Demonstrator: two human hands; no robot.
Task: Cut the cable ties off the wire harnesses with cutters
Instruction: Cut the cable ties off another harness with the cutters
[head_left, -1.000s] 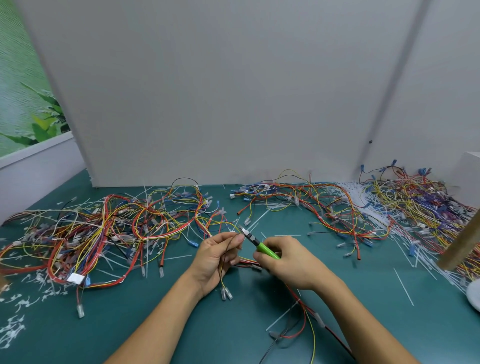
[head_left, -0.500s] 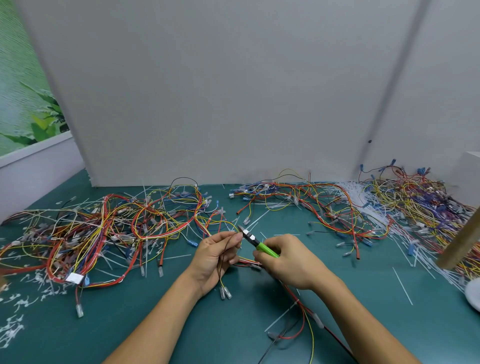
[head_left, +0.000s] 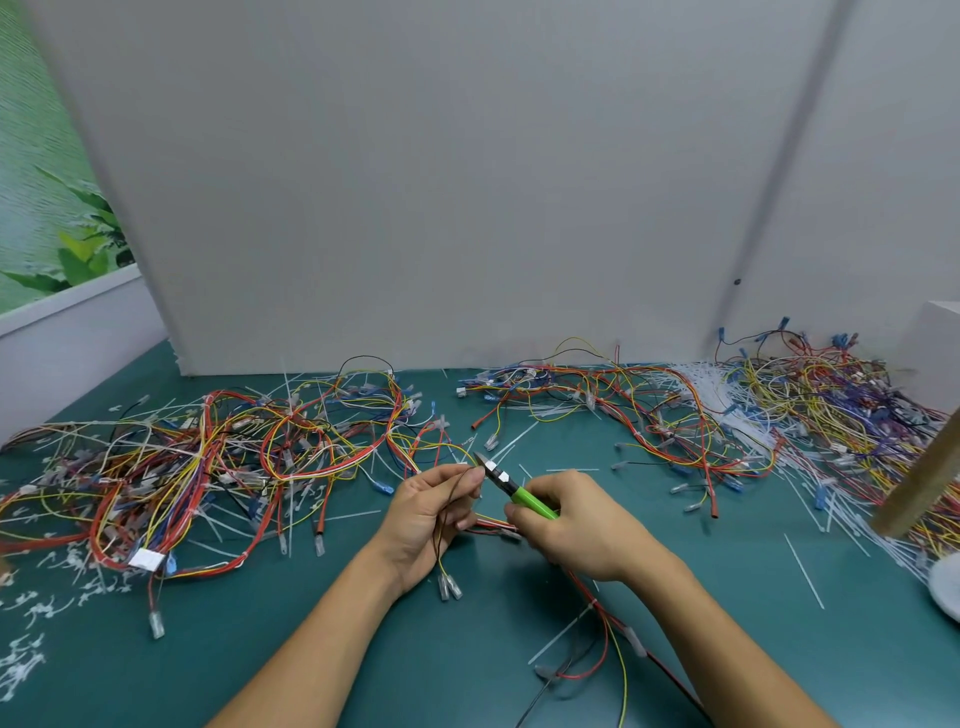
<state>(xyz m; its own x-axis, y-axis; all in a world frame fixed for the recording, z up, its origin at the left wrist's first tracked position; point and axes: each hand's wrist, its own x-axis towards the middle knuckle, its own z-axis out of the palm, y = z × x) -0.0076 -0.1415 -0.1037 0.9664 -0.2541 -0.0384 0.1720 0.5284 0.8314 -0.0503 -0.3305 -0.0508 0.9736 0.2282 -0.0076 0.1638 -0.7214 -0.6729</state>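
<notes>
Gripping green cutters (head_left: 511, 491), right hand (head_left: 576, 525) noses blades to wires (head_left: 451, 512) pinched in left hand (head_left: 428, 512); positions barely changed above counter (head_left: 260, 660).

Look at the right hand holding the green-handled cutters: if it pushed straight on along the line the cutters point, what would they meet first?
Most likely the thin wires pinched in the left hand, just off the tip of the cutters held by the right hand; depth is unclear.

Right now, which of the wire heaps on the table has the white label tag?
The left heap: a white tag sits at its near edge. The middle heap and the right heap show none.
</notes>
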